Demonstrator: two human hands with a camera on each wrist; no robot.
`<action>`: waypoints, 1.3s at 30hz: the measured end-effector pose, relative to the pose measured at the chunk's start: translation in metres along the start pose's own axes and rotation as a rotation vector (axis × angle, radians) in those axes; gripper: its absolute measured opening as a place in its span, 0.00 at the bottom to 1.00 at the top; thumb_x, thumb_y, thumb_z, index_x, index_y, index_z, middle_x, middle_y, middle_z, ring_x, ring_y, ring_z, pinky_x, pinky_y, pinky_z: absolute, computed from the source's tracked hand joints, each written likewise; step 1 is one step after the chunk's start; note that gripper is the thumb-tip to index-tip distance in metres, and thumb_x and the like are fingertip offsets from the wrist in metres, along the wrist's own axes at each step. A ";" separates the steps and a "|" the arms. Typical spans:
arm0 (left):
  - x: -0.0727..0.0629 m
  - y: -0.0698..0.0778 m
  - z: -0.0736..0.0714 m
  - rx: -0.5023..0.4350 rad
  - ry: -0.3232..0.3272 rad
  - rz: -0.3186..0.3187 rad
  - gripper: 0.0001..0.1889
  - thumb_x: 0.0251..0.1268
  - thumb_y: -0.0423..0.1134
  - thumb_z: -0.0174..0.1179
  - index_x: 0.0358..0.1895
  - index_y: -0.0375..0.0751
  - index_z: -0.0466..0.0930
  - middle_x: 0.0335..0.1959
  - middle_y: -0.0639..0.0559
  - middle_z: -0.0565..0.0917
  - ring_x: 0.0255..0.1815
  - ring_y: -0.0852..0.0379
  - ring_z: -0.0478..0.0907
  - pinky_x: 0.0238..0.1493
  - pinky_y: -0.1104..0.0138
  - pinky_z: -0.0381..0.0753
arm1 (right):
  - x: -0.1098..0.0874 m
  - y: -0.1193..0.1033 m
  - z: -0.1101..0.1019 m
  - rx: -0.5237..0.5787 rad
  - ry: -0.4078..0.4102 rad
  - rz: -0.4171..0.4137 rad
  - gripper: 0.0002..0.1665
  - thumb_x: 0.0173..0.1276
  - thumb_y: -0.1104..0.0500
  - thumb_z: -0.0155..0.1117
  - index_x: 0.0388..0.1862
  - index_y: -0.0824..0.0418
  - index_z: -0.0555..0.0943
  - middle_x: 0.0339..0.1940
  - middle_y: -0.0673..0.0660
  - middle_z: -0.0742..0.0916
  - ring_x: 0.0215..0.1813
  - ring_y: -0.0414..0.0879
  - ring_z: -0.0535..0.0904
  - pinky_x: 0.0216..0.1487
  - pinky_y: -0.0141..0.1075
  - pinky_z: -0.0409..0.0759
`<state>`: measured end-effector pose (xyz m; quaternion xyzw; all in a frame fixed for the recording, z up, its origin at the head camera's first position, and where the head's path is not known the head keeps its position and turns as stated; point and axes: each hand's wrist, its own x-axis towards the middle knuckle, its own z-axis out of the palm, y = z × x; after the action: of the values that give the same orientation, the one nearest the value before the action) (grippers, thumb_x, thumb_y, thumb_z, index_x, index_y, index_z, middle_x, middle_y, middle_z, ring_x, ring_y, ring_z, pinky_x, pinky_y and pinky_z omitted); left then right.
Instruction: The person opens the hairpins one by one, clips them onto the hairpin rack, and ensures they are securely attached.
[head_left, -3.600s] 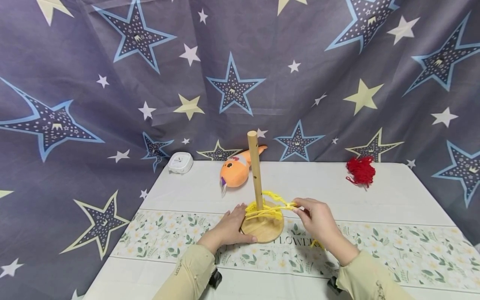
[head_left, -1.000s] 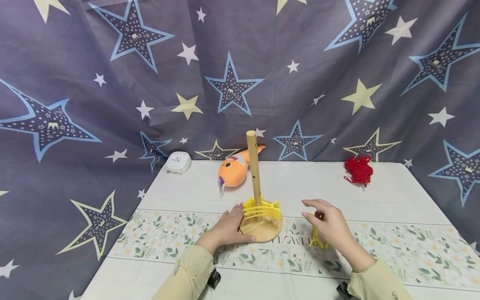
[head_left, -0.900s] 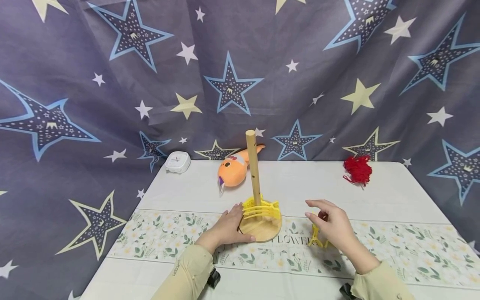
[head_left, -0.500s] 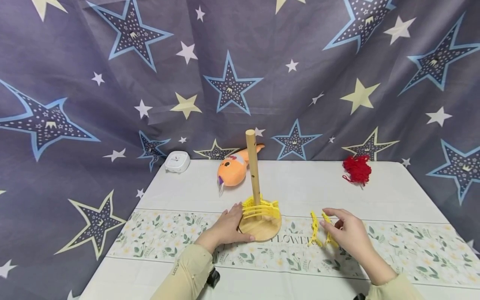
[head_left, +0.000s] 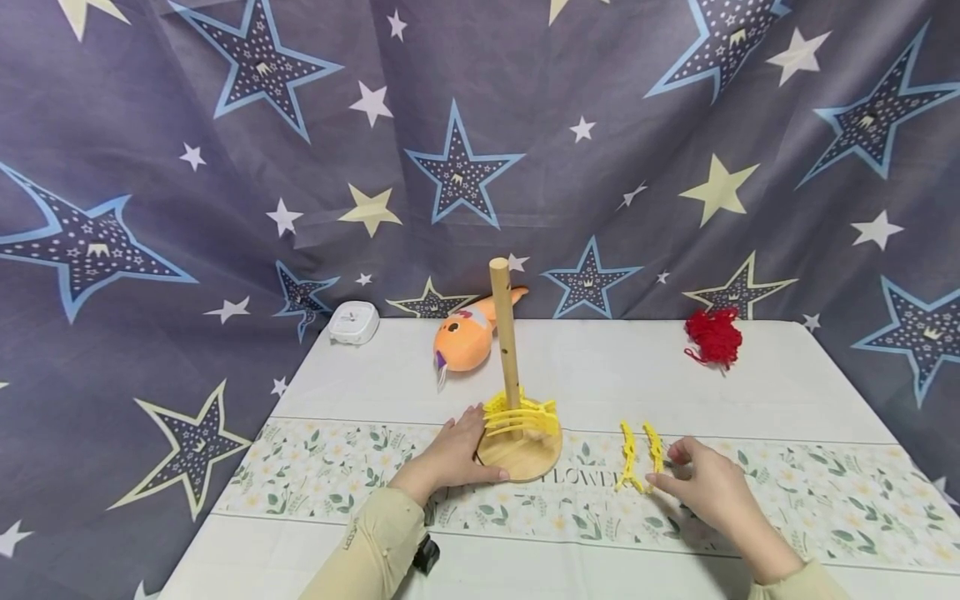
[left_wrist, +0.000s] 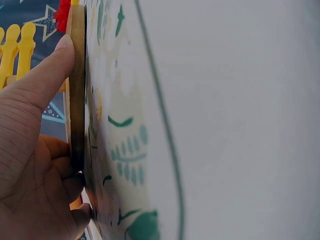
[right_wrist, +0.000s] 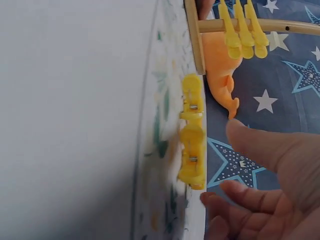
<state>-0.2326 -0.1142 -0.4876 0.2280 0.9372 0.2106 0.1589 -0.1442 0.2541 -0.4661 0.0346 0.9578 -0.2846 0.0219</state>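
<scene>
My left hand (head_left: 450,454) holds the round base of a wooden stand (head_left: 525,468) by its left side, thumb along the near edge and fingers around the far side. An upright pole rises from that base. Several yellow plastic clips (head_left: 525,417) sit around the foot of the pole. On the table to the right, two more yellow clips, one left (head_left: 628,454) and one right (head_left: 655,446), lie side by side. Next to the right one is my right hand (head_left: 708,483), thumb and fingers apart with nothing between them. The right wrist view shows spring parts on these clips (right_wrist: 192,155).
Behind the stand lies an orange plush toy (head_left: 462,343). A white clock (head_left: 354,323) stands at the back left and a bundle of red yarn (head_left: 714,337) at the back right. A star-patterned cloth (head_left: 600,108) hangs behind the white table (head_left: 600,358).
My right hand, earlier pulling a yellow clip at the pole, let it go there. It moved right and toward me to the two loose clips. The left hand stays on the base.
</scene>
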 end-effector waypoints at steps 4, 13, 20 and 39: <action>0.000 0.000 0.000 0.003 0.001 0.001 0.56 0.53 0.68 0.64 0.78 0.39 0.50 0.79 0.42 0.49 0.79 0.47 0.42 0.76 0.47 0.43 | 0.001 0.002 0.005 -0.032 -0.061 0.037 0.33 0.48 0.41 0.79 0.37 0.63 0.76 0.26 0.53 0.76 0.29 0.47 0.69 0.28 0.39 0.66; 0.000 0.000 0.000 -0.003 0.007 0.004 0.56 0.53 0.69 0.64 0.78 0.40 0.50 0.79 0.42 0.48 0.79 0.47 0.42 0.76 0.47 0.43 | 0.004 0.003 0.010 -0.094 -0.073 -0.006 0.29 0.47 0.40 0.79 0.29 0.60 0.76 0.25 0.52 0.74 0.29 0.46 0.67 0.29 0.38 0.64; 0.000 -0.001 0.001 -0.001 0.003 0.000 0.56 0.53 0.68 0.64 0.78 0.39 0.50 0.79 0.42 0.48 0.79 0.47 0.42 0.76 0.48 0.43 | 0.003 0.004 0.011 -0.119 -0.077 -0.010 0.25 0.50 0.41 0.78 0.26 0.57 0.75 0.24 0.51 0.73 0.29 0.46 0.66 0.28 0.38 0.61; 0.000 0.001 0.001 -0.001 -0.003 -0.011 0.55 0.53 0.68 0.64 0.77 0.39 0.51 0.79 0.43 0.48 0.79 0.48 0.41 0.76 0.48 0.42 | 0.002 0.012 -0.003 -0.038 -0.075 0.011 0.16 0.57 0.54 0.72 0.37 0.63 0.78 0.25 0.51 0.78 0.27 0.45 0.69 0.27 0.38 0.66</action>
<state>-0.2319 -0.1138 -0.4877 0.2231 0.9382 0.2096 0.1617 -0.1455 0.2656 -0.4702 0.0289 0.9613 -0.2675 0.0599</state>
